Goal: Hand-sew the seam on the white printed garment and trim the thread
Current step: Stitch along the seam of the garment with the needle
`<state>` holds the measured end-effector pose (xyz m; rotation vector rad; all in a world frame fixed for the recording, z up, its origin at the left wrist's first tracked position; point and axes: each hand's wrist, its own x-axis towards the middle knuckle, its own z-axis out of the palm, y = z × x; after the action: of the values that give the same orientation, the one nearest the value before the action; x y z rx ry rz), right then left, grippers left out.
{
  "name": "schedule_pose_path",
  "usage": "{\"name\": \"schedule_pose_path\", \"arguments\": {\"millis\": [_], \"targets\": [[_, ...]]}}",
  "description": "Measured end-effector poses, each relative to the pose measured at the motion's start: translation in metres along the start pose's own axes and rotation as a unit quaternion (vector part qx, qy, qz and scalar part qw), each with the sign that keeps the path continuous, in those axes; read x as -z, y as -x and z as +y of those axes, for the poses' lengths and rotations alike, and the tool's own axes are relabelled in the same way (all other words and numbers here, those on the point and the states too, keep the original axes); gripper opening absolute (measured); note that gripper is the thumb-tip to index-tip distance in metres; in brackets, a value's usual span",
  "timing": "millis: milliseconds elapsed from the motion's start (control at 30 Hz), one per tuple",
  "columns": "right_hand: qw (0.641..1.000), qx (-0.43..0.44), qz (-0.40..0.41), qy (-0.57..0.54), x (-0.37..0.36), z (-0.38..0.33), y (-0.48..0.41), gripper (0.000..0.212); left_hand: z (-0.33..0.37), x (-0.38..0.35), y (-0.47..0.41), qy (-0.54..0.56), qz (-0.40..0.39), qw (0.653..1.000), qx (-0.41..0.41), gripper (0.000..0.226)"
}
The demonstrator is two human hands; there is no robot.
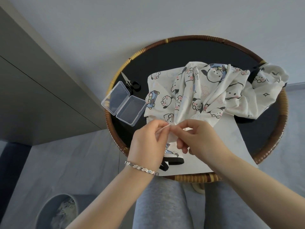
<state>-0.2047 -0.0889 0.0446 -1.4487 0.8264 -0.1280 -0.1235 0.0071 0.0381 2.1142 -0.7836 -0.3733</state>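
Sewing looks under way, not finished. The garment (206, 90) lies bunched across the middle and right of the worktop (181, 52), with one edge drawn to the near edge, where both hands work it. The left hand (148, 142) pinches the fold along with a thin pale sliver; whether that is needle or thread I cannot tell. The right hand (201, 141) pinches the cloth just beside it. The scissors (132, 84) lie untouched at the left edge beside an open box (123, 103), so trimming seemingly remains.

On the tray (279, 134), scissors (130, 83) lie behind the case (123, 103), garment (206, 90) to their right.
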Motion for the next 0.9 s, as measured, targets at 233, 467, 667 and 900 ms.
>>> {"name": "schedule_pose_path", "arguments": {"millis": [233,467,667,900], "targets": [[0.999,0.037,-0.018,0.012,0.001,0.004,0.003,0.025,-0.009,-0.003,-0.009,-0.027,0.054,0.992,-0.115,0.011],[0.987,0.120,-0.053,0.096,0.009,0.002,-0.010,0.030,-0.020,-0.009,-0.013,-0.054,0.034,0.973,-0.220,0.013],[0.986,0.139,0.018,0.093,0.016,0.000,-0.020,0.016,-0.019,-0.013,-0.018,-0.069,0.020,0.971,-0.228,0.017],[0.974,0.170,-0.018,0.152,0.016,-0.002,-0.023,0.011,-0.024,-0.016,-0.016,-0.063,0.028,0.972,-0.224,0.021]]}}
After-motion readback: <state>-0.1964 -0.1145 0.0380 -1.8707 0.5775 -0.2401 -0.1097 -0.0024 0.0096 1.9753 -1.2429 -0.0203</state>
